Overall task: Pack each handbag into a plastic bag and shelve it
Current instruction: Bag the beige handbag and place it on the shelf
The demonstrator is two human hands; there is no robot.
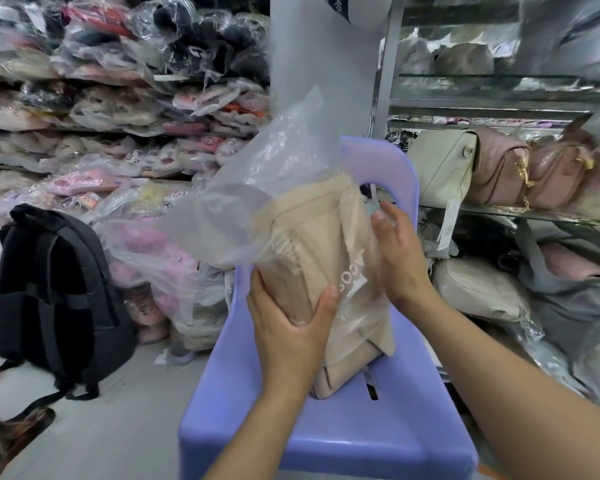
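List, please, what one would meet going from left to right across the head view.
Black fabric backpack → clear plastic sack of pink goods → left hand → beige handbag in clear plastic bag → right hand → cream handbag on the shelf → pink handbag with gold chain.

Left hand [291, 327] grips a beige handbag [329, 271] half inside a clear plastic bag [257, 188] (its open end upward), standing on a purple chair [378, 438]; right hand [399, 258] lies flat against it
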